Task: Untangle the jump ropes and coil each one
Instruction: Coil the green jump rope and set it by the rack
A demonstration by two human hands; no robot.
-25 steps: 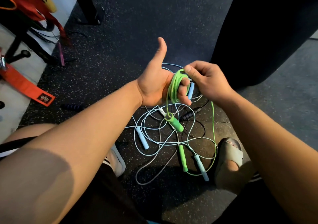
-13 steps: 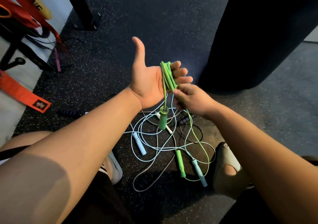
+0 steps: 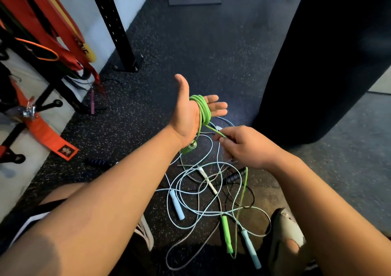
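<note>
My left hand [image 3: 190, 112] is held palm up with fingers spread, and the green jump rope [image 3: 203, 111] is wound around it in several loops. One green handle [image 3: 189, 148] dangles below the wrist. My right hand [image 3: 243, 146] pinches the free green strand just below the coil; that strand drops to the second green handle [image 3: 226, 234] on the floor. Under my hands lies a tangle of pale blue rope [image 3: 190, 193] with blue handles [image 3: 176, 204], a white handle [image 3: 206, 178] and a black handle [image 3: 236, 175].
A large black punching bag [image 3: 328, 53] stands at the right. A black rack post [image 3: 114, 23] and red and orange straps [image 3: 42, 32] are at the left. My sandalled foot [image 3: 285, 235] rests beside the tangle. A purple-black handle [image 3: 99, 162] lies on the rubber floor.
My right hand has gone from the fingertips of my left hand down under it, pulling the green strand round. My left hand opened flat and the view tilted up.
</note>
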